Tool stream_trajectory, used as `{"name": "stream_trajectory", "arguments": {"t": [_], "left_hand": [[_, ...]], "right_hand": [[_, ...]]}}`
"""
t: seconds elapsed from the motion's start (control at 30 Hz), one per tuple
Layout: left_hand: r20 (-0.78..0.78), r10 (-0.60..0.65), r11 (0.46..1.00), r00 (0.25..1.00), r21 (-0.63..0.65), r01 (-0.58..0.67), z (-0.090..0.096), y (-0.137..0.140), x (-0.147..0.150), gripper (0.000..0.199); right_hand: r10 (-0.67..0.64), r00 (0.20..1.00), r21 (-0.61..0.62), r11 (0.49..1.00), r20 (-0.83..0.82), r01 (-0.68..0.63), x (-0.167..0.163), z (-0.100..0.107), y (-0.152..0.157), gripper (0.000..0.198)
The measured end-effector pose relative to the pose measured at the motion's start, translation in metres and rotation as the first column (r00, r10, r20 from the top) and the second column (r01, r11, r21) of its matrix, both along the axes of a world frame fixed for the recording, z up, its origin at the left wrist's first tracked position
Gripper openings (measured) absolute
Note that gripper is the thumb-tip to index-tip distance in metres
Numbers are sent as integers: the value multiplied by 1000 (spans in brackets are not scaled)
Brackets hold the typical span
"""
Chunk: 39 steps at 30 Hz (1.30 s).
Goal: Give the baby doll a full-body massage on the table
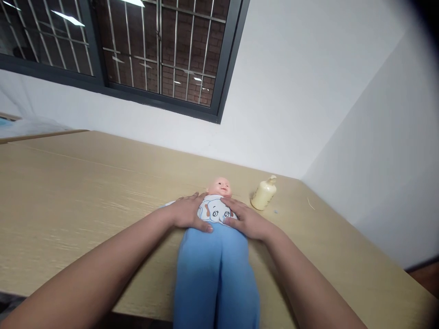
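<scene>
A baby doll [220,186] lies on its back on the wooden table, its head toward the wall. It wears a white top [215,204] with a cartoon animal face and light blue trousers [216,265] that reach down to the near edge of the view. My left hand [190,212] rests flat on the left side of the doll's chest, fingers spread and thumb toward the middle. On the other side, my right hand [245,218] lies over the top with its fingers apart. The doll's arms are mostly hidden beneath my hands.
A cream pump bottle [264,194] stands on the table [85,196] to the right of the doll's head. Beside it is a tiny blue bit [276,211]. White walls and a barred window [164,50] rise behind. Clear plastic sheeting [34,127] lies at far left.
</scene>
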<state>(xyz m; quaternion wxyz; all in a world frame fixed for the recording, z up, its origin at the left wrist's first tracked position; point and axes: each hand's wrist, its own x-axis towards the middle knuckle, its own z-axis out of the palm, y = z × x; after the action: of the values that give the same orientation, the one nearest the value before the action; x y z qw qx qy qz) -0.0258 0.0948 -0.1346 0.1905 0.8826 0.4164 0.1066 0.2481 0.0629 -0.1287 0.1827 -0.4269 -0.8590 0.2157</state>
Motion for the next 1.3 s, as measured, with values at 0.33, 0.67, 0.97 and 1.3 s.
{"name": "stream_trajectory", "arguments": {"t": [0.33, 0.67, 0.97, 1.3], "left_hand": [[-24, 61, 998, 998, -28, -61, -5, 1, -2, 137], [-36, -414, 865, 910, 297, 405, 20, -66, 49, 93], [13, -277, 956, 961, 104, 275, 16, -63, 44, 106], [-31, -23, 995, 999, -95, 20, 7, -21, 7, 139]], "right_hand": [[33, 996, -195, 980, -81, -48, 21, 1, 11, 98], [63, 988, -191, 977, -140, -89, 20, 0, 10, 90], [31, 978, -267, 960, -205, -86, 17, 2, 9, 95], [24, 971, -245, 966, -239, -85, 19, -2, 12, 92]]}}
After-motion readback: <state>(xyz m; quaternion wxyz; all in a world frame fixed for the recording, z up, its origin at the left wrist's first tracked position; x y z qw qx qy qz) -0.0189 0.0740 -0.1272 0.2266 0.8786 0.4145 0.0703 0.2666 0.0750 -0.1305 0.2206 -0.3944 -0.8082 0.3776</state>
